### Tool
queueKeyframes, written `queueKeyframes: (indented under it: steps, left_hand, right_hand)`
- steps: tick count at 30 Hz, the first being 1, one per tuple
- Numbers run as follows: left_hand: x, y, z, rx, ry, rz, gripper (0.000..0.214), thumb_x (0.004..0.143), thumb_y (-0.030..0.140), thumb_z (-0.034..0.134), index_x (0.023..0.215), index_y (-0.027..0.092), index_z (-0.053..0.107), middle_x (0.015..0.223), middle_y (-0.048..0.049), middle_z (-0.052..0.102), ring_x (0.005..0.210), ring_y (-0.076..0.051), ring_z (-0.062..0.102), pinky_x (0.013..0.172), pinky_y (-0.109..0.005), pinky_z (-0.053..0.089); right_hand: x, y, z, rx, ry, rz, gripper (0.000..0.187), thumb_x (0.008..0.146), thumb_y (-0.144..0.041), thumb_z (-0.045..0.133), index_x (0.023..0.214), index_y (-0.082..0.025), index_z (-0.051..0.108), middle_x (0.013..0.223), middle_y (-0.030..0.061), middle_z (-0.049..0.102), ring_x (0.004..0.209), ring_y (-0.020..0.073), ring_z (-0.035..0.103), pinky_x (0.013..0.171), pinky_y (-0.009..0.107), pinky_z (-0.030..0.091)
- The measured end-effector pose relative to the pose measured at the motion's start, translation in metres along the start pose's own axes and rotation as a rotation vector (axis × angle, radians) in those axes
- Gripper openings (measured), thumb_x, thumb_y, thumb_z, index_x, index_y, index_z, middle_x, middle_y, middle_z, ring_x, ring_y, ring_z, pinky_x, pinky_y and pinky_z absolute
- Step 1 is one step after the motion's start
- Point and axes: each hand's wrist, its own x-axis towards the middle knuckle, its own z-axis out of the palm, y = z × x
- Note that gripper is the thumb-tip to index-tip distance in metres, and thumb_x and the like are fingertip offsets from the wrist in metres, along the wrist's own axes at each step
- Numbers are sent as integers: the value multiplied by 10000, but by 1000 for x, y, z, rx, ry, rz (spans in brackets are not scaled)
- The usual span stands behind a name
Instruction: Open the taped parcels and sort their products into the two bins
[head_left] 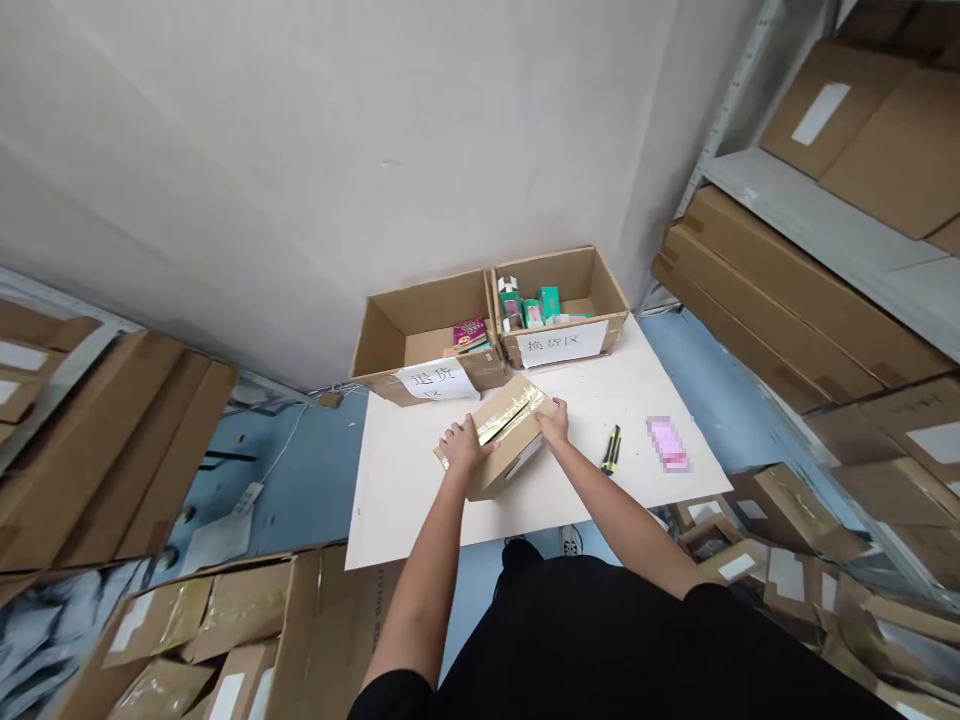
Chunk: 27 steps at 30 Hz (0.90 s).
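Note:
A small taped cardboard box (504, 440) lies on the white table (405, 500), its top sealed with shiny tape. My left hand (463, 444) grips the box's left end, fingers curled over the top edge. My right hand (553, 421) holds the right end of the same box. A black and yellow utility knife (612, 450) lies on the table just right of my right forearm.
Two open labelled cartons stand at the table's far edge: the left carton (420, 335) holds a pink item, the right carton (574, 300) several green packs. A blurred pink object (668, 444) lies at the right. Cardboard boxes crowd the floor and the shelves (825, 220).

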Motion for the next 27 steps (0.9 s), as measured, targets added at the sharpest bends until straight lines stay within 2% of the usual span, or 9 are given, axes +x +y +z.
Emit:
queueKeyframes:
  steps: [4, 10, 12, 15, 18, 20, 23, 25, 27]
  left_hand:
    - [-1, -5, 3, -23, 40, -8, 906, 936, 731, 530, 1634, 197, 312, 1466, -261, 562, 1340, -375, 555, 1070, -457, 432]
    - [-10, -6, 5, -55, 11, 86, 814, 1049, 656, 294, 1591, 56, 385, 1301, -283, 696, 1212, -368, 687, 979, -423, 499]
    - [-14, -5, 2, -73, -4, 128, 775, 1057, 638, 272, 1498, 46, 506, 1224, -269, 743, 1192, -365, 708, 969, -417, 509]
    - [-16, -7, -6, -154, -20, 172, 694, 1069, 613, 258, 1233, 108, 705, 1164, -232, 780, 1159, -347, 728, 954, -395, 517]
    - [-16, -16, -12, -372, -81, 176, 652, 1084, 574, 273, 973, 162, 766, 1041, -166, 811, 1025, -305, 759, 859, -351, 536]
    - [-18, -21, -10, -476, -99, 154, 571, 1075, 540, 368, 896, 170, 764, 978, -129, 816, 940, -278, 762, 793, -325, 537]
    - [-23, -24, -1, -510, -58, 119, 410, 1058, 423, 465, 941, 175, 770, 1020, -99, 822, 953, -246, 754, 790, -292, 531]
    - [-27, -23, 5, -520, -18, 100, 347, 1055, 363, 470, 1037, 188, 769, 1095, -91, 819, 1022, -236, 741, 827, -284, 528]
    - [-30, -23, 8, -506, 31, 52, 320, 1044, 345, 489, 1119, 194, 761, 1150, -103, 810, 1088, -250, 728, 863, -292, 527]
  right_hand:
    - [24, -13, 10, 31, 10, 62, 683, 737, -342, 642, 1378, -211, 447, 1284, 88, 666, 1114, 224, 688, 934, 291, 566]
    - [53, -24, -4, 252, -161, 40, 711, 674, -360, 766, 1322, -228, 504, 1153, 46, 703, 1024, 225, 694, 848, 313, 581]
    - [61, -29, -12, 321, -227, 53, 772, 649, -354, 808, 1348, -211, 513, 1134, 61, 715, 990, 227, 701, 815, 321, 588]
    - [69, -33, -26, 354, -295, 38, 811, 651, -337, 830, 1389, -209, 518, 1159, 81, 724, 987, 232, 714, 807, 331, 597]
    - [69, -33, -33, 340, -256, 8, 846, 683, -335, 822, 1451, -203, 493, 1282, 132, 700, 1082, 256, 715, 885, 362, 599]
    - [61, -33, -28, 245, -136, -22, 895, 721, -384, 803, 1520, -196, 446, 1434, 180, 620, 1235, 289, 665, 996, 401, 570]
    - [38, -37, -7, -1, -2, -132, 1023, 720, -454, 808, 1611, -213, 367, 1674, 207, 364, 1499, 345, 440, 1184, 463, 435]
    - [22, -41, 9, -146, -16, -186, 1122, 663, -428, 846, 1644, -238, 336, 1762, 186, 166, 1574, 385, 308, 1242, 492, 354]
    - [10, -46, 15, -225, -48, -195, 1159, 641, -371, 834, 1666, -240, 309, 1779, 176, 99, 1580, 405, 291, 1252, 501, 328]
